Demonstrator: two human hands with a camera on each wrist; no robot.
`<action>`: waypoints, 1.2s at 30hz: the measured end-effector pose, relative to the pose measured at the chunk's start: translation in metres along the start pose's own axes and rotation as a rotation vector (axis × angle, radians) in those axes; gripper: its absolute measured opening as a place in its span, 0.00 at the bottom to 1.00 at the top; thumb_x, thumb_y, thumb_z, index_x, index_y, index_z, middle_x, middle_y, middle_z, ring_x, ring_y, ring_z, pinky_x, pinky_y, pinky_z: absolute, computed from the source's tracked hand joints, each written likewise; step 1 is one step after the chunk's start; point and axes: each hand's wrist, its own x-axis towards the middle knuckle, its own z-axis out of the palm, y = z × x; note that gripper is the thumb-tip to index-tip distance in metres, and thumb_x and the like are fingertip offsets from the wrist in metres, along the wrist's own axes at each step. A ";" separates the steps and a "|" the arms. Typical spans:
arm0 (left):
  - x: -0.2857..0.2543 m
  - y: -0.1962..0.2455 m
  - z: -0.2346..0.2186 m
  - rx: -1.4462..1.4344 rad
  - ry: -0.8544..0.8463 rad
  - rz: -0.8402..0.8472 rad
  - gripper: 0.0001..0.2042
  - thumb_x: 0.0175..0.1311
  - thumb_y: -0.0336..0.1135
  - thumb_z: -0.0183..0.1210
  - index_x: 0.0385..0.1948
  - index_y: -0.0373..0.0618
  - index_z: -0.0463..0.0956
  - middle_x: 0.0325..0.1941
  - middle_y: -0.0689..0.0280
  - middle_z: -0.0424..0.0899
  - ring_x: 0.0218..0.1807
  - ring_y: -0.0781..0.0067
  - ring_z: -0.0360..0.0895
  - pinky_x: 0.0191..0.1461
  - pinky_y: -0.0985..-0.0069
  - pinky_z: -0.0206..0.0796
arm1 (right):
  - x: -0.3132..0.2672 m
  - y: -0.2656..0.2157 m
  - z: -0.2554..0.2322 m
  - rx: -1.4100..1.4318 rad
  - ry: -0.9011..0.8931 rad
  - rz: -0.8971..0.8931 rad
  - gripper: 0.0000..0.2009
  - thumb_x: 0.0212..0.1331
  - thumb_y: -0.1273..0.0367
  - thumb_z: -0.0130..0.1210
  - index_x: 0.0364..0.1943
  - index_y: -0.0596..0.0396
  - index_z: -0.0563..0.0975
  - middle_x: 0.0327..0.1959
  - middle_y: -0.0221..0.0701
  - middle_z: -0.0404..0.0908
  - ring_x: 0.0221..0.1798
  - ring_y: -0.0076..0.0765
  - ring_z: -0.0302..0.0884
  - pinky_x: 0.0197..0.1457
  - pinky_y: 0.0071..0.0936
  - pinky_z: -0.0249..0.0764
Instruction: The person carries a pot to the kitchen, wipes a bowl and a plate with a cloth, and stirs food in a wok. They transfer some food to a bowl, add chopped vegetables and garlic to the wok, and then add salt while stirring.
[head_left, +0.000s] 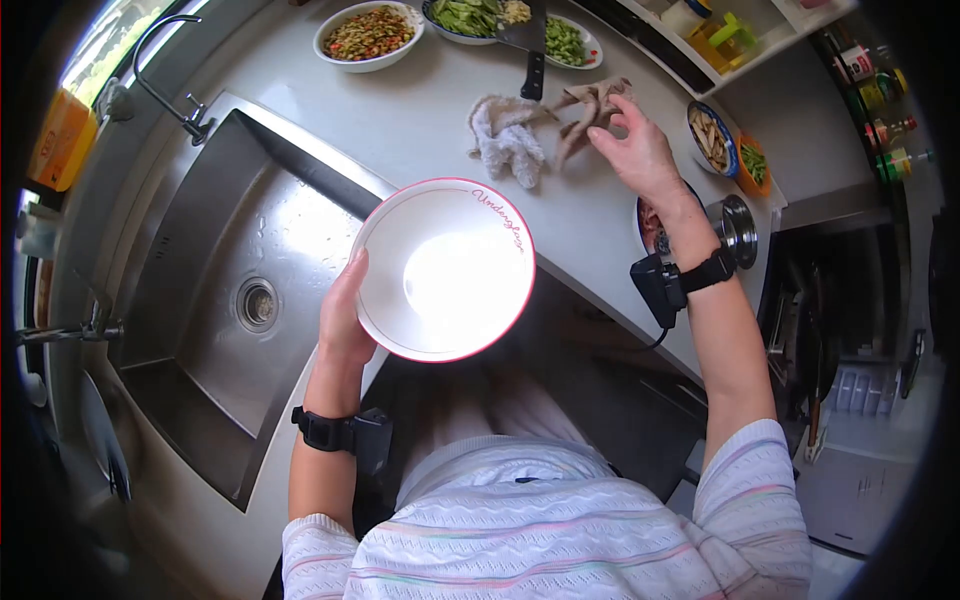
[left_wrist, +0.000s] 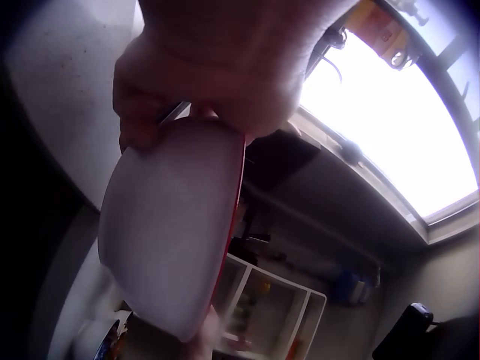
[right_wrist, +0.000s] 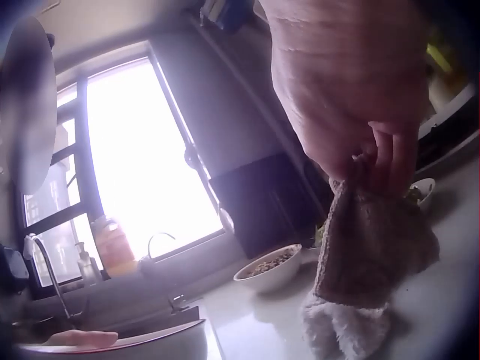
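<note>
Right-hand grip (head_left: 641,150) pinched on brown cloth (head_left: 582,115), upper right of head view; white bowl (head_left: 435,275) held down-left of it, mid-frame, by left hand (head_left: 345,315).

At the centre of my head view I have a white bowl (head_left: 440,300) — pinkish-red rim, looping red lettering at its upper right. Above it I see a white cloth (head_left: 505,135) and a brown cloth (head_left: 583,118) against the whitish counter (head_left: 425,125). The sink (head_left: 215,335) at left reads silver-grey to me, the bag (head_left: 62,142) at upper left bright orange. Toward the upper right I pick out a blue-rimmed dish (head_left: 712,138) and an orange bowl (head_left: 743,178). At the bottom, the shirt (head_left: 530,530) is white — wavy-patterned, striped pale pink and green.
</note>
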 end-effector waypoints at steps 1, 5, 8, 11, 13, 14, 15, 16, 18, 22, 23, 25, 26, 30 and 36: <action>-0.001 -0.005 0.005 -0.024 -0.054 -0.013 0.22 0.67 0.41 0.39 0.58 0.35 0.58 0.55 0.58 0.67 0.53 0.67 0.69 0.54 0.74 0.63 | -0.018 -0.009 -0.004 0.001 -0.035 0.007 0.20 0.48 0.66 0.56 0.47 0.57 0.71 0.37 0.42 0.78 0.34 0.36 0.79 0.40 0.28 0.73; -0.005 -0.028 0.016 -0.045 -0.117 -0.091 0.22 0.67 0.41 0.39 0.57 0.35 0.58 0.55 0.58 0.68 0.54 0.67 0.69 0.54 0.74 0.63 | -0.085 -0.020 -0.028 0.178 -0.100 -0.004 0.19 0.50 0.70 0.55 0.48 0.59 0.70 0.42 0.45 0.76 0.35 0.34 0.80 0.38 0.27 0.74; -0.013 -0.050 0.025 0.038 -0.142 -0.133 0.22 0.66 0.41 0.40 0.56 0.35 0.60 0.54 0.58 0.69 0.53 0.69 0.70 0.53 0.75 0.64 | -0.146 -0.019 -0.055 0.211 -0.199 0.041 0.17 0.49 0.73 0.54 0.46 0.60 0.71 0.40 0.42 0.76 0.31 0.32 0.79 0.36 0.26 0.74; -0.032 -0.072 0.053 0.259 -0.181 -0.194 0.21 0.64 0.39 0.45 0.55 0.36 0.62 0.51 0.60 0.72 0.50 0.71 0.72 0.51 0.76 0.65 | -0.214 0.002 -0.078 0.261 -0.329 0.122 0.15 0.52 0.76 0.54 0.47 0.58 0.72 0.40 0.33 0.76 0.32 0.20 0.75 0.32 0.17 0.72; -0.045 -0.099 0.077 0.275 -0.199 -0.242 0.20 0.62 0.36 0.49 0.54 0.36 0.63 0.49 0.61 0.74 0.48 0.72 0.72 0.51 0.76 0.65 | -0.258 0.023 -0.098 0.245 -0.341 0.192 0.15 0.52 0.76 0.53 0.47 0.58 0.72 0.40 0.35 0.77 0.32 0.22 0.77 0.32 0.18 0.73; -0.052 -0.116 0.089 0.290 -0.214 -0.282 0.19 0.61 0.35 0.50 0.52 0.37 0.65 0.47 0.62 0.75 0.48 0.74 0.72 0.50 0.77 0.64 | -0.281 0.036 -0.110 0.222 -0.332 0.214 0.15 0.52 0.76 0.53 0.47 0.57 0.71 0.40 0.36 0.77 0.32 0.24 0.77 0.32 0.19 0.73; -0.059 -0.135 0.102 0.293 -0.249 -0.313 0.18 0.61 0.34 0.50 0.52 0.37 0.66 0.47 0.63 0.75 0.47 0.74 0.72 0.50 0.77 0.64 | -0.303 0.048 -0.124 0.230 -0.276 0.269 0.14 0.50 0.73 0.54 0.44 0.57 0.73 0.40 0.40 0.77 0.32 0.35 0.79 0.36 0.27 0.74; -0.066 -0.154 0.116 0.298 -0.282 -0.342 0.18 0.60 0.33 0.50 0.51 0.37 0.67 0.46 0.64 0.75 0.47 0.75 0.72 0.50 0.78 0.64 | -0.327 0.062 -0.139 0.230 -0.247 0.273 0.14 0.50 0.73 0.54 0.44 0.57 0.73 0.40 0.40 0.77 0.32 0.35 0.79 0.36 0.27 0.74; -0.083 -0.193 0.153 0.331 -0.347 -0.396 0.16 0.61 0.31 0.49 0.50 0.38 0.68 0.46 0.64 0.76 0.47 0.76 0.72 0.51 0.78 0.63 | -0.380 0.095 -0.172 0.181 -0.175 0.383 0.13 0.50 0.73 0.54 0.42 0.57 0.74 0.38 0.39 0.79 0.34 0.34 0.79 0.36 0.26 0.74; -0.110 -0.275 0.222 0.321 -0.469 -0.406 0.16 0.61 0.30 0.49 0.51 0.37 0.67 0.48 0.63 0.75 0.49 0.74 0.71 0.53 0.77 0.62 | -0.492 0.166 -0.241 0.191 0.059 0.628 0.12 0.51 0.74 0.54 0.41 0.58 0.75 0.33 0.36 0.80 0.32 0.29 0.79 0.37 0.23 0.75; -0.110 -0.295 0.235 0.327 -0.483 -0.411 0.17 0.61 0.29 0.48 0.52 0.37 0.66 0.48 0.62 0.74 0.51 0.73 0.70 0.55 0.76 0.60 | -0.520 0.180 -0.264 0.260 0.176 0.727 0.11 0.51 0.75 0.53 0.41 0.59 0.75 0.32 0.35 0.80 0.31 0.28 0.79 0.35 0.22 0.74; -0.105 -0.338 0.279 0.400 -0.497 -0.325 0.19 0.60 0.32 0.48 0.53 0.38 0.64 0.43 0.64 0.76 0.40 0.77 0.74 0.40 0.81 0.67 | -0.568 0.208 -0.325 0.286 0.361 0.833 0.11 0.53 0.77 0.51 0.41 0.59 0.75 0.31 0.33 0.80 0.28 0.24 0.78 0.32 0.18 0.73; -0.100 -0.346 0.288 0.467 -0.500 -0.306 0.19 0.60 0.33 0.48 0.54 0.39 0.63 0.40 0.64 0.76 0.35 0.78 0.75 0.33 0.82 0.68 | -0.578 0.219 -0.343 0.261 0.418 0.845 0.11 0.53 0.78 0.50 0.42 0.59 0.75 0.30 0.32 0.79 0.26 0.23 0.77 0.29 0.17 0.72; -0.081 -0.367 0.332 0.596 -0.428 -0.174 0.19 0.60 0.35 0.48 0.53 0.41 0.64 0.36 0.64 0.77 0.24 0.78 0.74 0.20 0.85 0.65 | -0.586 0.270 -0.401 0.169 0.631 0.782 0.14 0.54 0.77 0.50 0.46 0.57 0.72 0.30 0.29 0.78 0.25 0.20 0.76 0.22 0.14 0.67; -0.040 -0.381 0.367 0.571 -0.399 -0.073 0.20 0.59 0.35 0.48 0.55 0.43 0.63 0.34 0.60 0.78 0.21 0.73 0.76 0.21 0.82 0.70 | -0.549 0.306 -0.440 0.025 0.641 0.612 0.21 0.51 0.80 0.51 0.52 0.54 0.68 0.35 0.33 0.76 0.30 0.23 0.75 0.34 0.19 0.72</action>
